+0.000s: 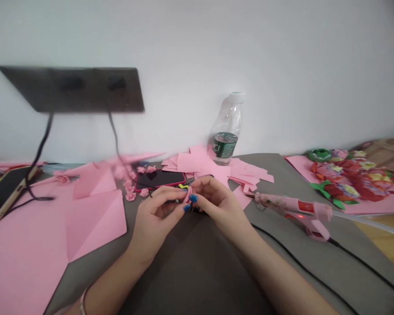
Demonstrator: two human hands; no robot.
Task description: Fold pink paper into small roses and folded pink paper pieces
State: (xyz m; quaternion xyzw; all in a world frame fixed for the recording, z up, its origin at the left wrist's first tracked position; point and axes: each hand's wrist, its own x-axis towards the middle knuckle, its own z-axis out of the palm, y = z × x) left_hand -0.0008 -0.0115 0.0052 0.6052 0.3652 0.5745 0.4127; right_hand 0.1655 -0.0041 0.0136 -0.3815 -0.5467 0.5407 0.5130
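The left hand (154, 218) and the right hand (221, 205) are working close together near the middle of the table, their fingers curled in narrow and pinching a small curled piece of pink paper (187, 194) between them. Blue-painted thumbnails are pressing in on either side of it. Just beyond the hands, a loose fan of cut pink paper squares (197, 162) is lying unused, while a few tiny crumpled pink paper rosettes (129, 195) are sitting beside a black smartphone in a red case (160, 179). To the left, large creased sheets of matte pink paper (95, 218) are spreading across a grey fabric-like mat (197, 271). To the right, a pink hot glue gun (302, 210) with a glowing red light is lying near the right hand. Farther right, a dense cluster of layered pink, red and yellow paper flowers with green leaves (344, 179) is resting on a pink sheet, already made up.
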